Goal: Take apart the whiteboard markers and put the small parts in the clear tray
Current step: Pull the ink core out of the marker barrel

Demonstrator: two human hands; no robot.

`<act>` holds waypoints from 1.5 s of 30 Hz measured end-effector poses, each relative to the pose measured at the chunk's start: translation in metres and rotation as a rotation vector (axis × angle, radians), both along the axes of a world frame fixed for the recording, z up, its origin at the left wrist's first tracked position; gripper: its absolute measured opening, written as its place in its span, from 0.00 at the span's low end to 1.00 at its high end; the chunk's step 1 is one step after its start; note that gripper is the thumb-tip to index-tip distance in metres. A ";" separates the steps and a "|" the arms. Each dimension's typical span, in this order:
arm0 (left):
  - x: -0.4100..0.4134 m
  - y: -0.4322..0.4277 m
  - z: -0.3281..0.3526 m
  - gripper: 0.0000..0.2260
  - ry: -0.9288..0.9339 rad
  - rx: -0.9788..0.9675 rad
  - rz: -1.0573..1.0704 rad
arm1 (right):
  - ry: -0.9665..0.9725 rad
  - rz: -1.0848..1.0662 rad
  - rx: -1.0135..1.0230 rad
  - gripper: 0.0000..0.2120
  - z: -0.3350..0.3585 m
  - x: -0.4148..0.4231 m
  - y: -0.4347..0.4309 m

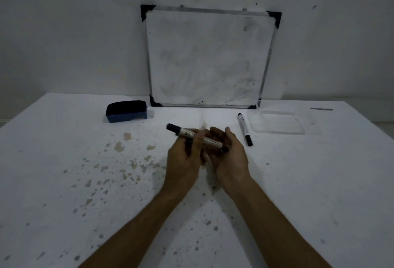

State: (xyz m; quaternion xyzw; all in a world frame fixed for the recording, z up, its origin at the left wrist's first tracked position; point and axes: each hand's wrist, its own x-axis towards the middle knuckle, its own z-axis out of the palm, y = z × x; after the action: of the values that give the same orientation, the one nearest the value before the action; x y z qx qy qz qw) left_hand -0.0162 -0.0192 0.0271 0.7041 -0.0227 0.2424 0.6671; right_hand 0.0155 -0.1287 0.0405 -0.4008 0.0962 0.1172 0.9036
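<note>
White stained table (64, 161), whiteboard (206, 58) propped against wall. Left hand (183, 161) fingers wrapped around marker (191, 134), capped black end jutting left past fingers. Right hand (230, 154) cupped, half open, under marker's other end. Second marker (244, 129) lies right of hands; clear tray (277, 122) beyond it; eraser (127, 111) left of whiteboard.
</note>
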 end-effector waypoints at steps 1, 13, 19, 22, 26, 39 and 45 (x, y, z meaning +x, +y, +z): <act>0.003 0.005 0.000 0.12 -0.002 -0.042 0.031 | -0.016 0.016 0.002 0.18 0.001 0.000 0.000; 0.018 0.035 -0.003 0.18 0.098 -0.300 0.022 | -0.310 0.159 -0.457 0.11 0.002 -0.002 -0.009; 0.031 0.057 0.004 0.20 0.182 -0.327 0.039 | -0.432 0.258 -0.700 0.11 0.004 0.004 -0.032; 0.033 0.067 0.009 0.21 0.256 -0.324 -0.056 | -0.444 0.248 -0.742 0.11 0.004 0.009 -0.044; 0.018 0.068 -0.001 0.21 0.229 0.246 -0.061 | -0.461 0.191 -0.777 0.07 0.001 0.014 -0.057; 0.015 0.073 -0.025 0.16 0.027 1.255 0.079 | -0.508 -0.134 -1.160 0.09 -0.008 0.020 -0.062; 0.007 0.065 -0.019 0.18 0.019 1.230 0.114 | -0.561 -0.038 -1.311 0.10 0.007 0.006 -0.057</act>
State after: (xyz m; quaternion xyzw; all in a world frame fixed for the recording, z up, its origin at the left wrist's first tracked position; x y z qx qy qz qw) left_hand -0.0088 0.0463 0.0079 0.9620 -0.1148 0.2137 0.1252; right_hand 0.0214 -0.1861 0.0473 -0.8750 -0.0820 -0.0882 0.4689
